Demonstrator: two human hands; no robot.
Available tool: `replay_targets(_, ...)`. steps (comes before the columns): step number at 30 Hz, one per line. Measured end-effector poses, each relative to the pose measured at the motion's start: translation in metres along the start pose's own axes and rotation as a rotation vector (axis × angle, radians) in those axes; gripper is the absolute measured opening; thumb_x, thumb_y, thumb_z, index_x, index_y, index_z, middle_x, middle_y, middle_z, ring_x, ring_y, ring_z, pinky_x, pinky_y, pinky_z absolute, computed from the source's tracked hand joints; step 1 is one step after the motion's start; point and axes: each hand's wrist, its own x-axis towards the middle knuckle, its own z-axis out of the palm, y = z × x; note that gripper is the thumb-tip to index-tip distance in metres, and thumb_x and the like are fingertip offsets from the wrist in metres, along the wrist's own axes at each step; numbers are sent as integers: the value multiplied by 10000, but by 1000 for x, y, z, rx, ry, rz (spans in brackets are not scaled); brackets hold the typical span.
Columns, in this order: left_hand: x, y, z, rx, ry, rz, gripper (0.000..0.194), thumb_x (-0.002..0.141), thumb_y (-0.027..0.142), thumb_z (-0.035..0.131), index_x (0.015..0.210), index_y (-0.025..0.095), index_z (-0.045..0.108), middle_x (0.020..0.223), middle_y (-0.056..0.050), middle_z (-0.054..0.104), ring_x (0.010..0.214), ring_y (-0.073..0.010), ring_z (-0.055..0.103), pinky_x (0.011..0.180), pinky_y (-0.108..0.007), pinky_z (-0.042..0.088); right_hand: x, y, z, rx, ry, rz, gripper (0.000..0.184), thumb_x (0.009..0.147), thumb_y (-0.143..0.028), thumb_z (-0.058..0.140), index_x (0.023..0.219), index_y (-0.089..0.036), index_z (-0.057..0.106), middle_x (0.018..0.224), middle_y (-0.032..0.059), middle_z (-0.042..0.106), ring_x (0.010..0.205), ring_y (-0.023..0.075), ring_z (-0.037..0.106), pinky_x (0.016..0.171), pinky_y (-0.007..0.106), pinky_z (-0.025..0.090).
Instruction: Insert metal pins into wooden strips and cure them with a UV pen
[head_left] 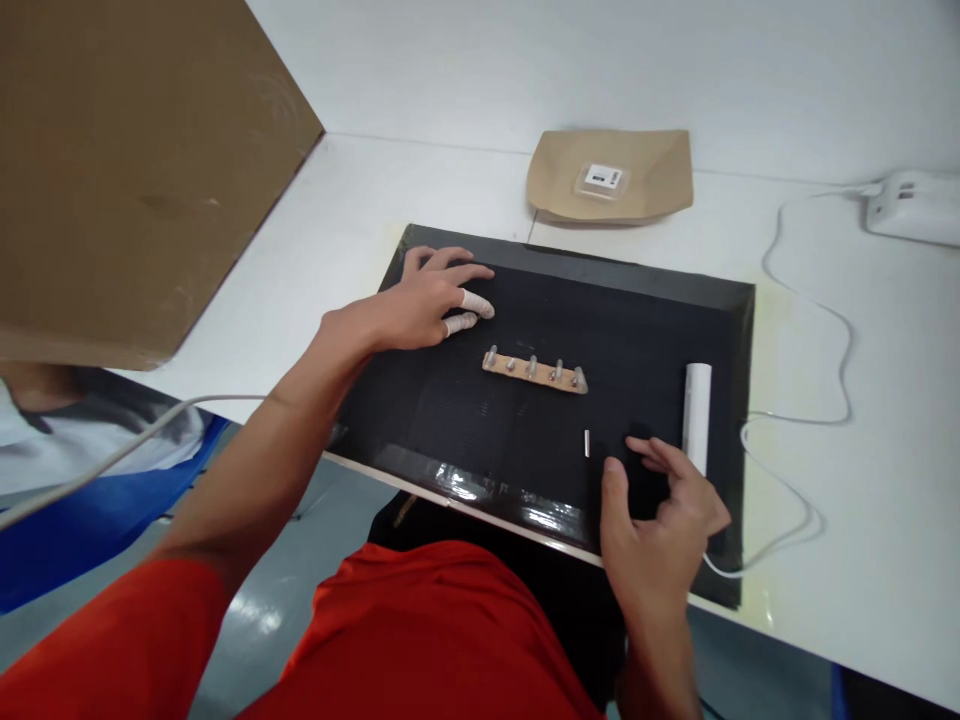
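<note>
In the head view, nearest the camera is your red shirt [442, 640], its soft cloth creased across your middle. Ahead of you a smooth, matte black mat [442, 400] with glossy edge strips covers part of the white table [862, 520].

Your left hand [435, 300] is low over the mat's far left part, palm down. Whitish, wrinkled sleeves [475, 302] cover thumb and index finger, whose tips come close together; whether they pinch something small, you cannot tell from here. The other fingers spread loosely.

Your right hand [664, 510] is at the near right of the mat, thumb and curled fingers well apart, with nothing in their grasp. Just beyond its thumb lies a slim, shiny cylindrical pin [586, 443], and just beside its fingers a smooth white bar-shaped device [697, 410], with a thin white cable [850, 350] near it.

Between your hands, mid-mat, a flat tan strip [544, 377] carries a row of small, clear, rounded pieces [559, 370].

Beyond the mat, a brown paper tray [551, 185] with raised sides holds a clear plastic case [601, 181] with a white label. A flat brown board [142, 170] stands at left, near another person's white sleeve [97, 455].
</note>
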Motion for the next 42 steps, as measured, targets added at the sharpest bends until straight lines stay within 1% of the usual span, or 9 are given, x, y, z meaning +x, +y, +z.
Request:
replay_targets(3,-9,-5,-1,12,84,-66,269,1027,347,558,1088,280,812,1562,-72,594,1559,-345,336,1253,-600,132,0,0,0,-1,-6,11,398,921,-456,647,1200,-171,648,1087,131,769,913,274,663,1048,524,348)
replay_targets(6,-19,-7,0,7,114,-121,281,1034,352,550,1040,266,817,1525,-86,628,1543,-351,374,1250,-606,129,0,0,0,-1,7,0,396,920,-447,650,1194,-161,661,1077,136,776,912,280,672,1044,525,352)
replay_targets(13,-34,-4,9,19,178,-162,331,1067,345,508,1285,296,752,1598,-109,560,1561,-372,354,1220,-629,179,1,0,0,-17,0,-21,395,928,-433,644,1205,-152,663,1075,142,777,914,286,675,1030,528,357)
replay_targets(16,-35,-2,9,26,161,-179,319,1060,323,513,1234,320,780,1608,-89,552,1566,-381,345,1215,-647,172,1,0,0,-15,1,-23,382,934,-432,639,1198,-156,660,1071,138,771,934,287,671,1041,530,350)
replay_targets(21,-37,2,8,21,138,-215,274,1056,357,557,1146,277,803,1578,-100,580,1562,-364,355,1230,-620,160,0,1,0,-12,-3,-10,389,929,-443,636,1198,-163,658,1074,136,775,932,291,670,1038,529,344)
replay_targets(28,-38,3,17,-2,211,-295,355,1048,492,593,1246,249,759,1577,-130,571,1550,-378,348,1226,-608,177,0,1,0,-20,-2,-12,402,930,-461,629,1191,-158,671,1070,142,779,930,296,667,1031,527,342)
replay_targets(32,-34,3,20,10,231,-292,337,1065,455,569,1240,244,765,1552,-137,590,1529,-376,376,1224,-642,169,0,1,0,-21,-2,-6,401,926,-478,623,1175,-168,673,1060,135,777,927,297,661,1033,528,338)
replay_targets(38,-28,7,18,-14,257,-284,229,1038,410,630,1025,280,817,1478,-79,658,1508,-349,406,1232,-643,156,0,2,0,-25,0,-17,405,934,-476,615,1186,-163,666,1067,139,780,936,298,664,1025,508,340)
replay_targets(42,-27,8,17,-37,280,-292,185,1008,370,683,1066,250,810,1485,-107,655,1502,-368,422,1222,-649,162,-1,3,1,-38,8,-31,406,937,-472,621,1186,-156,672,1068,142,784,934,299,676,1020,505,349)
